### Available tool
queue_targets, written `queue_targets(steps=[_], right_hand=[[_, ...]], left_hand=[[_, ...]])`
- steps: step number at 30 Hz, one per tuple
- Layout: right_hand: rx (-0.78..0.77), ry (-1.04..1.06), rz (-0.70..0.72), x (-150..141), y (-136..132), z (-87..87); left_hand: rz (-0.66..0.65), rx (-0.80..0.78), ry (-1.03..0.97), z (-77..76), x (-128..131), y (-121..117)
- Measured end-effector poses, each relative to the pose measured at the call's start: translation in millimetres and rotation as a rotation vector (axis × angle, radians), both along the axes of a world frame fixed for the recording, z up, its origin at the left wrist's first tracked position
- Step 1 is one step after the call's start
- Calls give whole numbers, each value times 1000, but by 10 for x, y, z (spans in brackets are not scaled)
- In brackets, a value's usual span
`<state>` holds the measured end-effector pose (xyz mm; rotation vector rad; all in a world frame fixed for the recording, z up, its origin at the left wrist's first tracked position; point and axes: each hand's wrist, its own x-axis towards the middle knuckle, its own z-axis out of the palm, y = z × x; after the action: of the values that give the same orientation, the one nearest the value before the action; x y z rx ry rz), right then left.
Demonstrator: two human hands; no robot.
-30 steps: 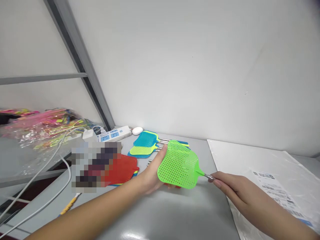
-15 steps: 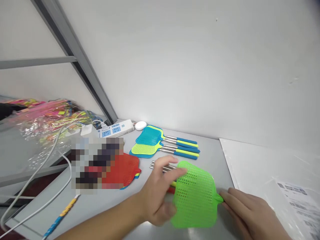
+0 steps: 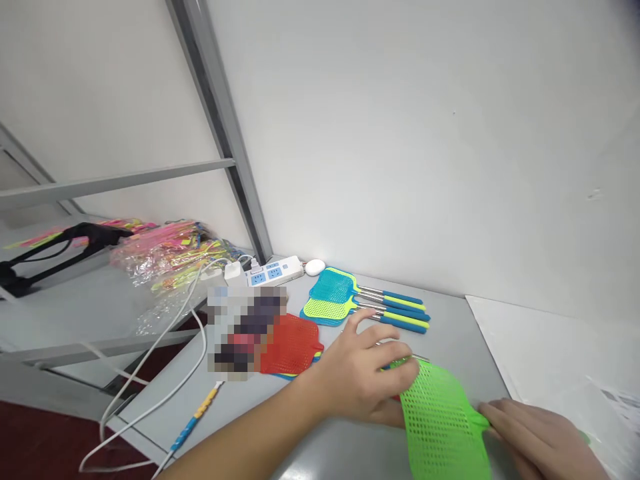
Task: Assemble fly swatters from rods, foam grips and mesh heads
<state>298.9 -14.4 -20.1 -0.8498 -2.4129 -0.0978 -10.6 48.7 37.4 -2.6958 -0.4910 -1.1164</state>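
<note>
A bright green fly swatter point(image 3: 445, 420) lies at the lower right, its perforated head toward my left hand. My right hand point(image 3: 545, 433) is closed round its narrow neck, and the handle is mostly hidden beneath that hand. My left hand point(image 3: 367, 367) is beside the head's upper left edge, its fingers curved and spread apart, the index finger raised. Its fingertips meet or overlap the green edge; the thumb tip is hidden. Bits of metal rod and a red piece show around the left hand, largely covered by it.
Teal and yellow fly swatters point(image 3: 333, 287) lie stacked toward the wall. Left of my arm is a red fly swatter point(image 3: 293, 343) on others, near a blurred-out patch. A power strip point(image 3: 275, 270), white cables, a shelf frame point(image 3: 220, 120), bagged colourful items point(image 3: 170, 250) and a white sheet point(image 3: 525, 347) surround them.
The view has swung left, showing more shelf. The green fly swatter and my right hand sit lower and farther right in view. My left hand's fingers have curled more over the swatter's edge.
</note>
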Motion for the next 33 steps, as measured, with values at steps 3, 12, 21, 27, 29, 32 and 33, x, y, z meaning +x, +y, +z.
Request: queue_targets(steps=[3,12,21,27,29,32,33], right_hand=[[49,-13,-53,-76,3,35],[227,-28,-146,78,144,131],[150,-4,-170,34,109,205],[111,7,-162,21,101,211],[99,-3,-167,16,107,196],[115,-20,-171,-10,115,180],[130,-20,-171,-20,115,180]], left_hand=[[-32,-93,-31,-36,18,10],[-234,-1494,-310,-167,264,-391],[-278,-452,-67,-11,109,-207],[2,-133,128,-38,72,-24],[45,-34,94,-29,55,24],[74,30,96,17,33,45],[77,24,104,34,30,37]])
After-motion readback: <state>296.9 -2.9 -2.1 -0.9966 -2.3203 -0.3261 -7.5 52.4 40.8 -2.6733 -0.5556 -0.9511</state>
